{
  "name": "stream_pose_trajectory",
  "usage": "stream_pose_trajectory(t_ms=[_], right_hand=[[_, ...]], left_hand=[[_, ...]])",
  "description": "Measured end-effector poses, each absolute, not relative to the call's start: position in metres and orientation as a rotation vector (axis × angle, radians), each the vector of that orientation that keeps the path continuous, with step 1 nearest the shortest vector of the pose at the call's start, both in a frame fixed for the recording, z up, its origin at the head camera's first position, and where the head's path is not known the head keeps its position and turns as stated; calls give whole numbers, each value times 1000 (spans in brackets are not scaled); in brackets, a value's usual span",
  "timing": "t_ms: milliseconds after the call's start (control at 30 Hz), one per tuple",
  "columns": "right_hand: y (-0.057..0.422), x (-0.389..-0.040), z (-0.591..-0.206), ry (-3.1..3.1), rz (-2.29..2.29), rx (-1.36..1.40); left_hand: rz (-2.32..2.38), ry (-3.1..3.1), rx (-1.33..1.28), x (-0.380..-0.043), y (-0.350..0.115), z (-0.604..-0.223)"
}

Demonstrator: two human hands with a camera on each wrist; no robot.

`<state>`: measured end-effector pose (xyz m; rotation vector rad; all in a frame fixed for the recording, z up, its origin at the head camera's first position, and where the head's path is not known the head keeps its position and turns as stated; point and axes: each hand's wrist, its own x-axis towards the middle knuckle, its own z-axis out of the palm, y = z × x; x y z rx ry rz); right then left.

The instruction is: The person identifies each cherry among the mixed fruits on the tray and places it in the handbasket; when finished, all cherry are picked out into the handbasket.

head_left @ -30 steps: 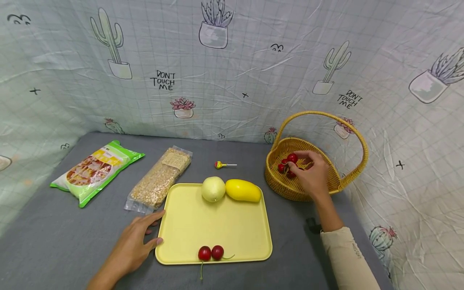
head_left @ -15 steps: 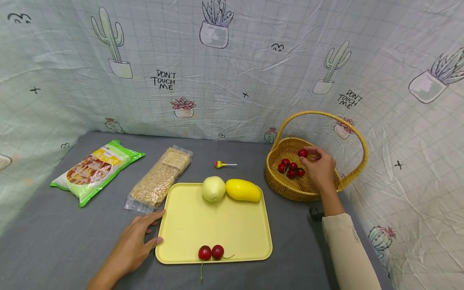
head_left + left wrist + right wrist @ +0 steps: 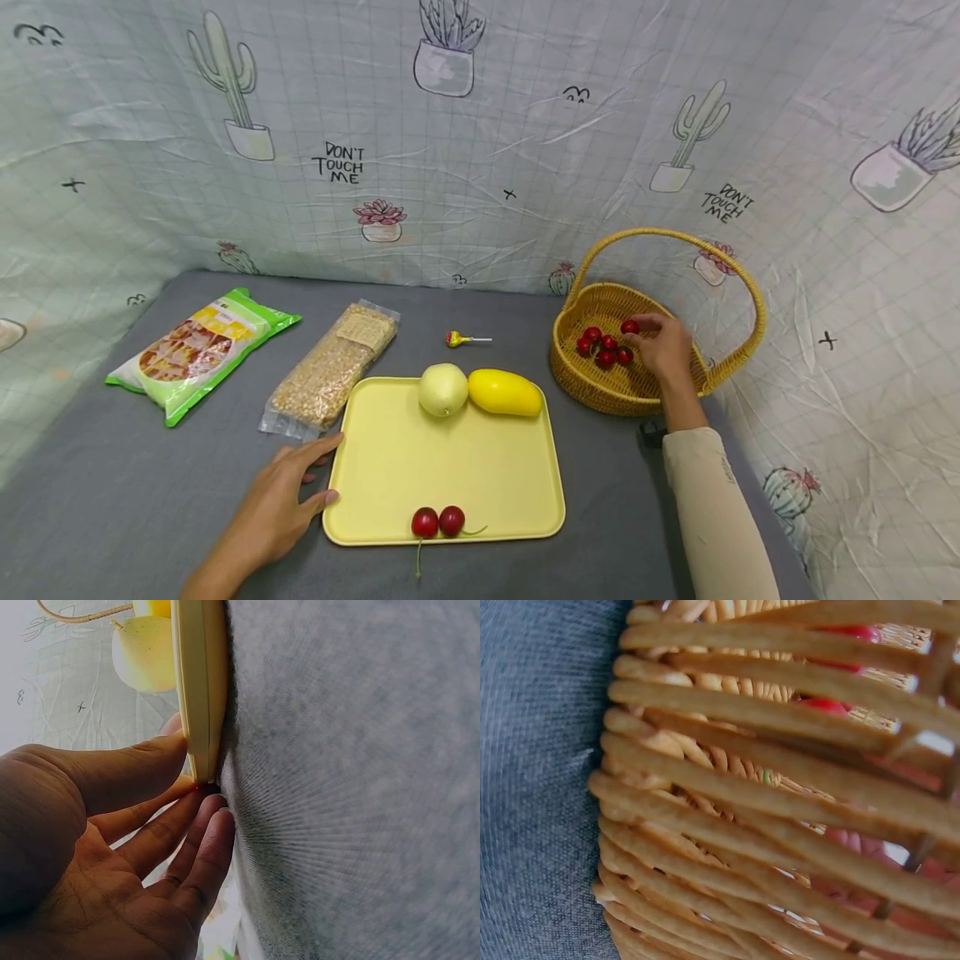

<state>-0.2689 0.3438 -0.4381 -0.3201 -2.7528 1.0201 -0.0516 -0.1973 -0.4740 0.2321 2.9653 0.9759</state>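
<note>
In the head view my right hand (image 3: 666, 348) reaches into the wicker basket (image 3: 600, 400) and pinches a red cherry (image 3: 629, 327) at its fingertips. Several more cherries (image 3: 604, 358) lie beside it on the basket floor. From the right wrist camera, the woven basket wall (image 3: 727, 780) covers most of the hand. My left hand (image 3: 279, 500) rests against the left edge of a yellow tray (image 3: 442, 467). Seen at the left wrist, its thumb (image 3: 142, 765) touches the tray rim, and the other fingers lie extended by the edge.
On the tray sit a pale green round fruit (image 3: 442, 390), a yellow mango (image 3: 504, 392) and two dark cherries (image 3: 424, 522). Behind it lies a lollipop (image 3: 454, 339). A clear bag of grains (image 3: 330, 371) and a green-and-white packet (image 3: 198, 354) are at the left. The basket handle (image 3: 667, 234) arches high.
My right hand lifted a cherry from the cluster, shifted right with it, and has now lowered it slightly inside the basket. The left hand stays at the tray edge.
</note>
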Motion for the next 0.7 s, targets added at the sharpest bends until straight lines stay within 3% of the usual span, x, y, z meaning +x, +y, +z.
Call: stream_pose_trajectory(t_ms=[700], right_hand=[[344, -269, -440, -2933, 909, -348]], left_hand=[[984, 2965, 236, -52, -197, -474]])
